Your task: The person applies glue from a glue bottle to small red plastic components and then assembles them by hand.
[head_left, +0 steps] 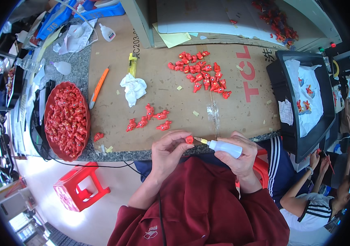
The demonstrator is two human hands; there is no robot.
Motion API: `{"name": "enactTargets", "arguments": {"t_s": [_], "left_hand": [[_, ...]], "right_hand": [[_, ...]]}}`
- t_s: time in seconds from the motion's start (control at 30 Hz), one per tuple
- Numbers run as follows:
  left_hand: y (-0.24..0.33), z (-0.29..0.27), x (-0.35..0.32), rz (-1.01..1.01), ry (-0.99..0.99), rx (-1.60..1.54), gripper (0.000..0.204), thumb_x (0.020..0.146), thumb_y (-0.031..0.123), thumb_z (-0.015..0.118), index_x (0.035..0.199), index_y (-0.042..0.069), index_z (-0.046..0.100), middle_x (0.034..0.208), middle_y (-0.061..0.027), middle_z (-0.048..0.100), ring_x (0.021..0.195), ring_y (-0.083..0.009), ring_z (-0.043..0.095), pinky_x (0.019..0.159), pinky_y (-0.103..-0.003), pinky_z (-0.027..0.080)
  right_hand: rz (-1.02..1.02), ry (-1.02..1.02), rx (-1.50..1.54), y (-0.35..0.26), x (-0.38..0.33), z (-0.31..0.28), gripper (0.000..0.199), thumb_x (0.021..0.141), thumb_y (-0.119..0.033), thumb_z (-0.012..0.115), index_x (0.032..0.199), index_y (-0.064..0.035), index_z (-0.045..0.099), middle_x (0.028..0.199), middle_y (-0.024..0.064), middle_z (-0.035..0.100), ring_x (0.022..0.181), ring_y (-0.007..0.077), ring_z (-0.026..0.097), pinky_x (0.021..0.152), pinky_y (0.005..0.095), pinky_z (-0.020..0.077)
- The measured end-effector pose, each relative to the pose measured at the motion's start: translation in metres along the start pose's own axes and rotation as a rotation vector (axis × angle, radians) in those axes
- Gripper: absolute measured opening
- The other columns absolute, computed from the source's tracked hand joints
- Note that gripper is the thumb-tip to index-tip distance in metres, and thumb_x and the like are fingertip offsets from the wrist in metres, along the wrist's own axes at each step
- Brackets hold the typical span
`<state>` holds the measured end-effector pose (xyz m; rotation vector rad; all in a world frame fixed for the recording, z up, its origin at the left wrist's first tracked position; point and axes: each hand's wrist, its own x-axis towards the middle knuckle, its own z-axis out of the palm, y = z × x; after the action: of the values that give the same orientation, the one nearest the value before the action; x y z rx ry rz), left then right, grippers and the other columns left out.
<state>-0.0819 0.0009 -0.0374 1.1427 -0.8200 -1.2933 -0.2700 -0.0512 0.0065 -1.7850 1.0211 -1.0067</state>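
Observation:
Between the thumb and fingers of my left hand [167,151] is a small red figurine piece [189,140]. My right hand [240,156] grips a white squeeze bottle [226,149] with a yellow-collared narrow tip, and that tip points left, at or very near the red piece. Both hands are just over the table's near edge. Beyond them a few glossy red figurines [149,118] lie on the cardboard, and a larger cluster of red figurines [207,74] is spread farther back. An oval red bowl [87,119] at the left is heaped with similar figurines.
On the cardboard [162,82] lie an orange utility knife [100,87], a crumpled white tissue [134,89] and a yellow cutter [132,64]. White bottles [107,33] stand far left. A black tray [286,78] sits right, near a co-worker [312,205]. A red stool [70,186] is lower left.

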Motion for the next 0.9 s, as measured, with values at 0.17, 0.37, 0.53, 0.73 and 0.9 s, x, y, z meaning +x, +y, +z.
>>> {"name": "enactTargets", "arguments": {"t_s": [0.17,0.37,0.53,0.73,0.9], "left_hand": [[-0.0001,-0.0010,0.0004,0.008,-0.006,0.018,0.025,0.077,-0.011,0.059,0.101,-0.006,0.057,0.094,-0.0117,0.062,0.084,-0.0144,0.061,0.076,-0.025,0.050],[0.0017,-0.0006,0.0003,0.004,-0.013,0.011,0.025,0.077,-0.011,0.059,0.101,-0.007,0.057,0.093,-0.0114,0.062,0.083,-0.0142,0.061,0.076,-0.025,0.050],[0.0009,-0.0006,-0.0002,0.001,-0.003,-0.003,0.024,0.077,-0.010,0.059,0.101,-0.006,0.056,0.092,-0.0109,0.062,0.083,-0.0144,0.061,0.075,-0.025,0.051],[0.0017,0.0009,0.0017,0.027,0.015,-0.031,0.024,0.078,-0.010,0.059,0.101,-0.006,0.055,0.090,-0.0102,0.061,0.082,-0.0161,0.062,0.074,-0.026,0.051],[-0.0001,-0.0010,0.0017,0.011,0.017,-0.088,0.024,0.076,-0.010,0.060,0.099,-0.004,0.057,0.096,-0.0083,0.057,0.083,-0.0141,0.061,0.075,-0.024,0.050]], "right_hand": [[-0.004,-0.008,0.003,-0.0004,0.0007,0.0002,0.031,0.059,-0.007,0.077,0.087,0.0026,0.065,0.064,0.0056,0.061,0.052,0.0142,0.048,0.049,0.0258,0.0379],[-0.031,-0.027,0.013,-0.0002,0.0028,0.0042,0.031,0.059,-0.007,0.077,0.087,0.0027,0.065,0.062,0.0054,0.059,0.051,0.0142,0.047,0.049,0.0254,0.0369],[-0.023,-0.013,0.003,-0.0012,0.0009,0.0005,0.031,0.058,-0.008,0.077,0.086,0.0026,0.066,0.060,0.0059,0.058,0.051,0.0148,0.047,0.047,0.0261,0.0367],[-0.019,-0.035,-0.003,-0.0020,-0.0003,-0.0026,0.032,0.059,-0.009,0.077,0.086,0.0026,0.065,0.060,0.0062,0.058,0.051,0.0153,0.049,0.047,0.0261,0.0373],[0.020,-0.035,0.023,-0.0013,0.0001,-0.0031,0.033,0.060,-0.009,0.077,0.087,0.0025,0.065,0.063,0.0062,0.059,0.054,0.0145,0.050,0.049,0.0255,0.0378]]}}
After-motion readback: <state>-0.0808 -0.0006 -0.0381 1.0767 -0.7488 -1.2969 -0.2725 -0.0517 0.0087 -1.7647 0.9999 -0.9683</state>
